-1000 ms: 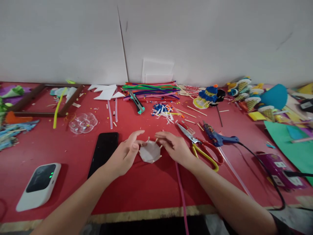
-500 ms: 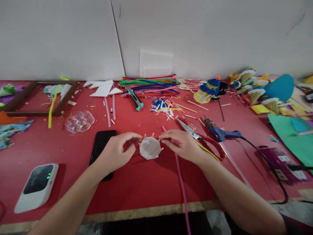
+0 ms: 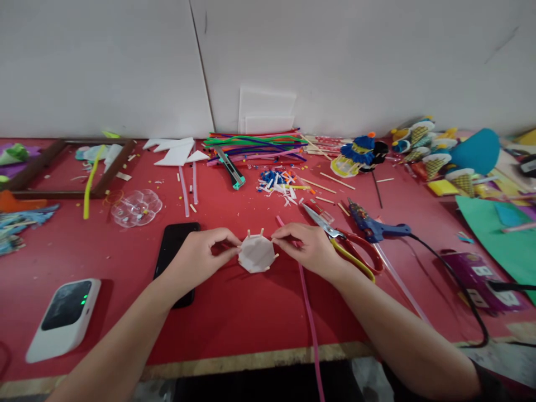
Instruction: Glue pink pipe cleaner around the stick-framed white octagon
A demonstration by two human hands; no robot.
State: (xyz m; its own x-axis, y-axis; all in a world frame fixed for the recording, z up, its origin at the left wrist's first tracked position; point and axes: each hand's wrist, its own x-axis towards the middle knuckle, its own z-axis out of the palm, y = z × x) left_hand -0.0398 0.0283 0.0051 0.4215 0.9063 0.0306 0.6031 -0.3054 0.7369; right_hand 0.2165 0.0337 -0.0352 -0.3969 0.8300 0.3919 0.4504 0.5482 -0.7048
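A small white octagonal piece (image 3: 257, 254) with short wooden pegs standing around its rim is on the red table in front of me. At its left edge, my left hand (image 3: 204, 255) pinches a peg between thumb and fingers. My right hand (image 3: 310, 249) pinches another peg at the upper right edge. The remaining visible pegs stick up at the top and lower right. Beneath my left wrist lies a black phone (image 3: 172, 245), partly covered. A pink tube (image 3: 310, 318) runs under my right hand and over the table's front edge.
Right of my right hand lie scissors (image 3: 355, 257), a blue glue gun (image 3: 377, 226) with a cord, and a purple power strip (image 3: 481, 282). Behind are a box cutter (image 3: 230, 167), coloured pipe cleaners (image 3: 255, 142) and small scraps (image 3: 278, 184). A white device (image 3: 65, 318) sits at left.
My left fingers have closed in on the left edge of the octagonal piece, and my right fingers have pinched tighter at its right. The view has shifted slightly.
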